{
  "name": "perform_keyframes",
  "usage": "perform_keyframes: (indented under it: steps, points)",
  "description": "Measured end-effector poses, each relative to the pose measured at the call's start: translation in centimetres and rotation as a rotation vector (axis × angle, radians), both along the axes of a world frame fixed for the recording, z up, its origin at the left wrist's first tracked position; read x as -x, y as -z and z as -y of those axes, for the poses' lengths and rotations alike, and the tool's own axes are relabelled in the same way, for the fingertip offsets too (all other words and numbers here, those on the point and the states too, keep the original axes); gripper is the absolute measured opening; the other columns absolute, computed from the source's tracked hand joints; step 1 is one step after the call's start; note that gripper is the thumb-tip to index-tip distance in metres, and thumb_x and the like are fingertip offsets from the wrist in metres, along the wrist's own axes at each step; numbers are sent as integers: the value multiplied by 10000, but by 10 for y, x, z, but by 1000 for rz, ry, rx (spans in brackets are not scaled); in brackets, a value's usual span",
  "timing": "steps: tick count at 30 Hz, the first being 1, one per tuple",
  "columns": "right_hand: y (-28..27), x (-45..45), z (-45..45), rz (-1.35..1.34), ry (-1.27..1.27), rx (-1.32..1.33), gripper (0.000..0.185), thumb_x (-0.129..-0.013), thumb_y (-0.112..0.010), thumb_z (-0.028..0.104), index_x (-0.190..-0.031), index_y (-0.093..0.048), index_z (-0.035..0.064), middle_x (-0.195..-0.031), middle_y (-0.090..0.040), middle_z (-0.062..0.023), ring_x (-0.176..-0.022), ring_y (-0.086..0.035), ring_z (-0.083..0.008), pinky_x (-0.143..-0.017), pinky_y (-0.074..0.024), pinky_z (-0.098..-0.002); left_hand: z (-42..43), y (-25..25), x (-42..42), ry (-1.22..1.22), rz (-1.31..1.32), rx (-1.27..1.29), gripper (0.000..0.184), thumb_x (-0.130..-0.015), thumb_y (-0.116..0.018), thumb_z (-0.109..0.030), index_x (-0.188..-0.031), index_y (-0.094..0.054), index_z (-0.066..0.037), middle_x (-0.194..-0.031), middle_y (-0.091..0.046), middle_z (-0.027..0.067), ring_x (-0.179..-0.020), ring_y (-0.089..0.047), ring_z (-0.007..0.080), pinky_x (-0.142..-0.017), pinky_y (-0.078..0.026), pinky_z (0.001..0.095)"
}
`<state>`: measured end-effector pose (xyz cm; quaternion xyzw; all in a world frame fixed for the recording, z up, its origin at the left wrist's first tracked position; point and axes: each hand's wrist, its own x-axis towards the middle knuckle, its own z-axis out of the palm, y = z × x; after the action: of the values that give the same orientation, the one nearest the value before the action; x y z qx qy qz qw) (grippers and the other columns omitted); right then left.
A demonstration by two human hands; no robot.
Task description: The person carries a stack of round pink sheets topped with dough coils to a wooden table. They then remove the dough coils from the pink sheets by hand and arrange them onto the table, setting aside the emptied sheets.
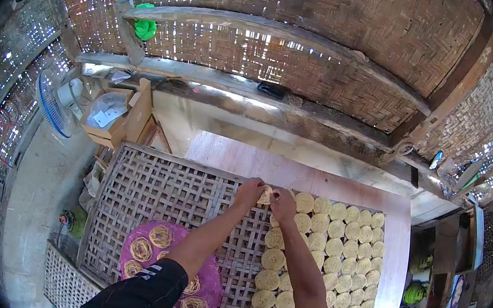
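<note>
A single strand-textured noodle nest (pixel 265 196) is held above the far edge of a woven bamboo rack (pixel 152 183), just left of the rows of finished cakes. It is pinched between the fingertips of the left hand (pixel 247 193) and the right hand (pixel 283 206), which are brought close together. Flat, round noodle cakes (pixel 336 229) are laid in close-set rows over the right part of the rack. On its left part, partly hidden by the left forearm, a round purple tray (pixel 215 285) is seen, bearing looser noodle nests (pixel 161 236). The rack is placed on a pale board (pixel 393 256). Beyond its far left corner, a cardboard box (pixel 141 105) and a blue-bladed fan (pixel 53 106) are positioned; the background is closed by a plaited bamboo wall (pixel 393 37).
</note>
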<state>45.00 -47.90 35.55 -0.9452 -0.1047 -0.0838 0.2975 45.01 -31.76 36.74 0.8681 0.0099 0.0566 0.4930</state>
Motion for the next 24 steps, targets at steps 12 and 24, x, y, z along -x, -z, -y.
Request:
perform_keyframes:
  steps: [12, 24]
  points:
    - [-13, 89, -51, 132, -179, 0, 247, -831, -714, 234, -1038, -672, 106, -891, -652, -81, -800, -640, -281, -679, -520, -398, -113, -24, 149, -43, 180, -274, 238, -832, -666, -137, -1065, -665, -84, -1069, -629, 118, -986, -608, 337, -833, -507, 430]
    - [-31, 182, -225, 175, -1110, 389, 298, -892, -628, 331, -1116, -685, 142, -1125, -639, -38, -1090, -574, -240, -948, -468, -379, -259, -28, 294, 130, 210, -608, 281, -733, -689, -156, -998, -661, -67, -1062, -587, 128, -1055, -561, 335, -912, -472, 455]
